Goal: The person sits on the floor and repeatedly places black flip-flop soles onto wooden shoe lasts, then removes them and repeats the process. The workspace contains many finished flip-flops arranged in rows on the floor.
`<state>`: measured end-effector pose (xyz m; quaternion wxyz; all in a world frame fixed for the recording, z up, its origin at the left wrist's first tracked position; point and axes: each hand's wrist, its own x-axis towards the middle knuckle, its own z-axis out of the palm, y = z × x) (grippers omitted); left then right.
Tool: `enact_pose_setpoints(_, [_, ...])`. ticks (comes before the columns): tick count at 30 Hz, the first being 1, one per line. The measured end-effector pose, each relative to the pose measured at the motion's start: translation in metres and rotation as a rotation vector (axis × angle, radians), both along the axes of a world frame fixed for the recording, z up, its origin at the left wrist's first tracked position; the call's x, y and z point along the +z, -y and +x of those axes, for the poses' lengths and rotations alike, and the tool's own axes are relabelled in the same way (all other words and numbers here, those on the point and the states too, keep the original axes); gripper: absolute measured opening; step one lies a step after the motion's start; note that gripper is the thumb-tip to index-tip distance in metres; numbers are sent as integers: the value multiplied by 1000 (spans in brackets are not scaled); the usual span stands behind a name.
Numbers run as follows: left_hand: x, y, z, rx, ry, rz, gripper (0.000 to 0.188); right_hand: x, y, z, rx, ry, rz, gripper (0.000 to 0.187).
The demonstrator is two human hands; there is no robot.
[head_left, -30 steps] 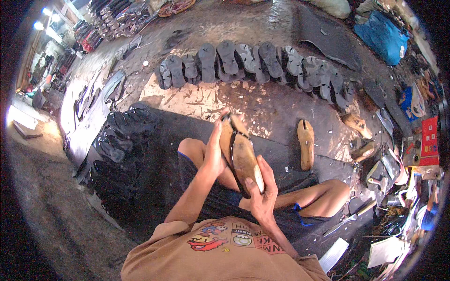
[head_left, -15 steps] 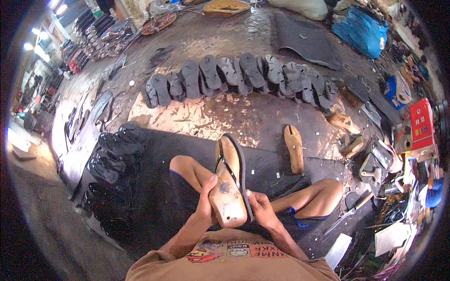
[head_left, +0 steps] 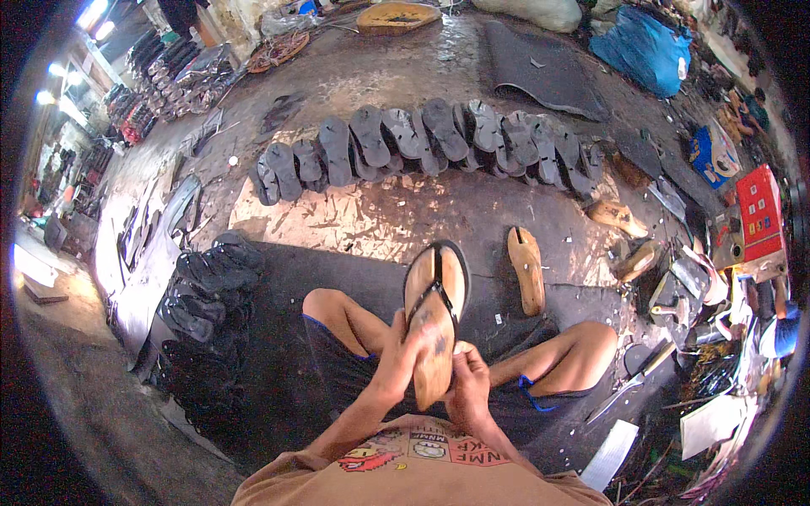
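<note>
A wooden shoe last [head_left: 435, 358] stands tilted over my lap with its toe pointing away from me. Fitted on it is a dark flip-flop [head_left: 465, 274], its thin black strap crossing the front of the last. My left hand [head_left: 398, 361] is closed around the last's left side, near the strap. On the right side, toward the heel, the fingers of my right hand [head_left: 469, 378] are bent against the flip-flop's edge; the fingertips are partly hidden. A second wooden last [head_left: 526, 274] lies on the dark mat [head_left: 346, 268] beyond my right knee.
A row of dark sandal soles [head_left: 368, 139] spans the floor ahead. Black sandals [head_left: 211, 274] are piled at the left. To the right lie more wooden lasts [head_left: 616, 216], a knife [head_left: 645, 371], a red box [head_left: 759, 212] and scraps. A blue bag [head_left: 645, 55] sits far right.
The last and flip-flop have turned, so the strap and upper side face up more squarely. My left hand has moved up toward the strap; my right hand stays near the heel.
</note>
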<state>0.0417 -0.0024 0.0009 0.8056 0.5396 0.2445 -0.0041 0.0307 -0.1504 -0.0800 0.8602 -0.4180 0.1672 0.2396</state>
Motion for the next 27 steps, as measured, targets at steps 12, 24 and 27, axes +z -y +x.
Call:
enact_pose_setpoints(12, [7,-4,-10,-202,260,719,39,76,38,26,237,30,85,77])
enact_pose_setpoints(24, [-51,-8,-37,-177,90,-625,42,74,3,-9,300,439,-473,109])
enact_pose_setpoints(27, [-112,5,-13,-64,153,-672,50,73,-13,39,276,673,-456,111])
